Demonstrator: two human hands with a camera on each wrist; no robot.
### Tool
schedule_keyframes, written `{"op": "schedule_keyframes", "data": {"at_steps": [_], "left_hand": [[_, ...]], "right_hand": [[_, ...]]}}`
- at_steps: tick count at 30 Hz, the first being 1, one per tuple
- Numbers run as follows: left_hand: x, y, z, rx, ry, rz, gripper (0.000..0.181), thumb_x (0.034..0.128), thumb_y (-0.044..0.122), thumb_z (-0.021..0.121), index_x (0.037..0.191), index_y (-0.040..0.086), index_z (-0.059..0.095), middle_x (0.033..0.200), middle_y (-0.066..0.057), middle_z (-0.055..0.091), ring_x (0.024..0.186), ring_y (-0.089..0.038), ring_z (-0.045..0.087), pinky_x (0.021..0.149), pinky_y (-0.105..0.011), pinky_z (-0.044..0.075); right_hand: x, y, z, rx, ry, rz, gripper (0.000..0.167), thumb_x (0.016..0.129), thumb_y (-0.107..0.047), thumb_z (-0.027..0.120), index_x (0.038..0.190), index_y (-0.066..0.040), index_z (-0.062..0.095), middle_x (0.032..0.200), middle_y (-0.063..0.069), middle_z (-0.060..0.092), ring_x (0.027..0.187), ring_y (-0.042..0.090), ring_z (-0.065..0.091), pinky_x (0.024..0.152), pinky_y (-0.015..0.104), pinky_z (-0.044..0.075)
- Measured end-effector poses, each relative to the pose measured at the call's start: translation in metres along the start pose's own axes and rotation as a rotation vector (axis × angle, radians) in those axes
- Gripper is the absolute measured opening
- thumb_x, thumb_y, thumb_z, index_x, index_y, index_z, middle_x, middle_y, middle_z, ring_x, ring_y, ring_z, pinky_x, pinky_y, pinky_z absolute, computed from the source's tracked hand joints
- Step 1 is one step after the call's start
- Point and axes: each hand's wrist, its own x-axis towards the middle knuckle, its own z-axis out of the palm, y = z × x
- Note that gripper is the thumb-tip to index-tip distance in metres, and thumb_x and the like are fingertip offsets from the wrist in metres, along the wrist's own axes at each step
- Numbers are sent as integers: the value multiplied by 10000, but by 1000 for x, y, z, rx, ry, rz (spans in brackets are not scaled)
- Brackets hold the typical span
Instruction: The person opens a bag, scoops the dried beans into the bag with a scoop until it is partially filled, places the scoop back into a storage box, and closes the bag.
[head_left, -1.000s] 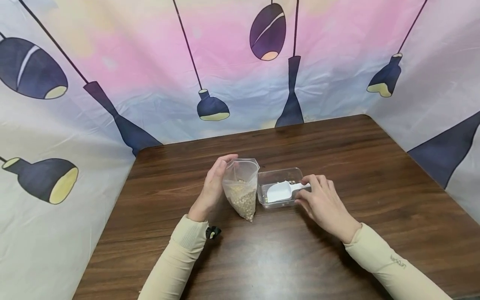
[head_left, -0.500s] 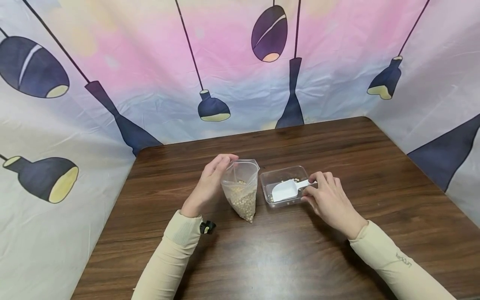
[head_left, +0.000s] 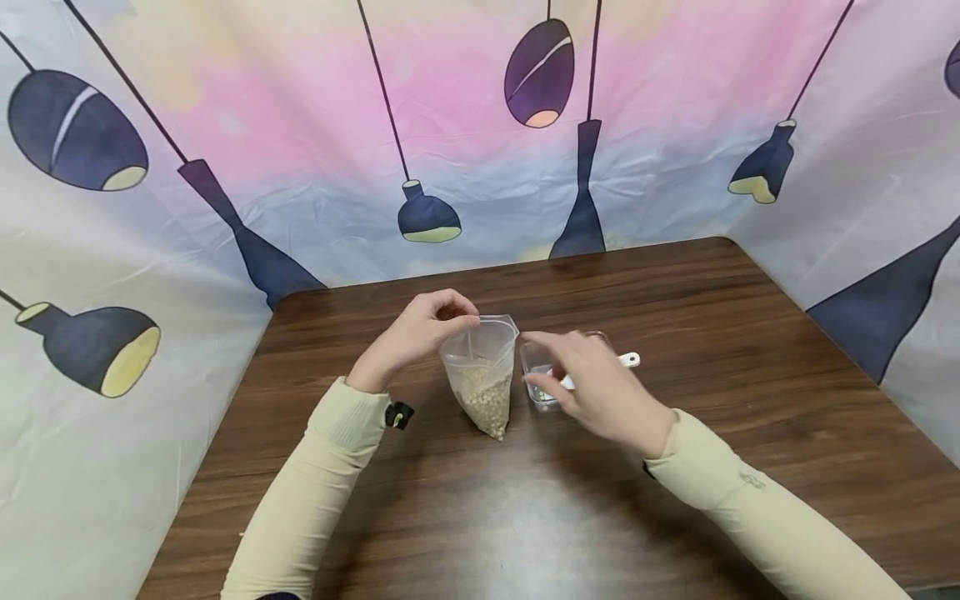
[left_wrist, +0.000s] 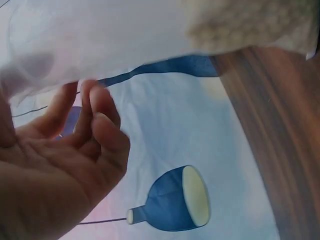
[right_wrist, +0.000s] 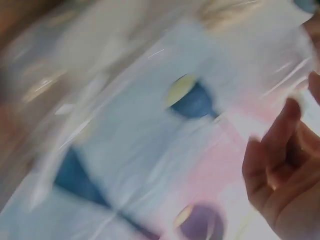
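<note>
A clear plastic bag (head_left: 487,383) of small pale round beans stands upright on the table, its mouth gaping at the top. My left hand (head_left: 412,333) pinches the bag's left rim between thumb and index finger; in the left wrist view its other fingers curl below the bag. My right hand (head_left: 600,387) is held with thumb and index apart, the index tip close to the bag's right corner; whether it touches, I cannot tell. Behind that hand, a white scoop (head_left: 630,360) lies across a clear plastic box (head_left: 534,358), mostly hidden. A few beans show in the box.
The dark wood table (head_left: 450,508) extends around the bag and box. Beyond its back edge hangs a cloth backdrop (head_left: 315,150) printed with lamps.
My right hand let go of the scoop and moved left to the bag's mouth. My left hand went from resting along the bag's side to pinching its rim. The box shifted slightly right earlier.
</note>
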Motion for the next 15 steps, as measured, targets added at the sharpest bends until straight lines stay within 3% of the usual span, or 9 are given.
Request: {"op": "schedule_keyframes", "data": {"at_steps": [3, 7, 10, 15], "left_hand": [[5, 5, -2, 95, -30, -19, 106, 903, 157, 680, 972, 77, 677, 834, -54, 623, 737, -207, 550, 641, -317, 453], [2, 10, -7, 218, 5, -86, 51, 881, 130, 681, 892, 82, 692, 781, -44, 642, 676, -185, 569, 588, -307, 472], [-10, 12, -18, 297, 56, -145, 48, 865, 126, 675, 852, 92, 705, 785, -48, 664, 667, -187, 580, 591, -318, 481], [-30, 19, -30, 299, 127, -226, 74, 849, 138, 643, 819, 94, 694, 799, -85, 665, 619, -210, 537, 579, -335, 449]], "right_hand": [[19, -22, 11, 53, -53, -16, 494, 919, -327, 675, 1338, -91, 559, 646, -109, 489, 570, 57, 476, 550, 259, 432], [33, -35, 19, 20, -71, 0, 172, 939, -272, 659, 1030, -130, 692, 653, -106, 544, 568, 60, 505, 514, 266, 447], [40, -29, 13, -43, -40, -29, 77, 915, -158, 686, 844, -130, 673, 702, -60, 604, 611, 119, 546, 538, 298, 455], [56, -1, 0, -153, -8, -118, 48, 863, -70, 714, 857, -112, 694, 795, -13, 639, 728, 197, 560, 616, 328, 437]]}}
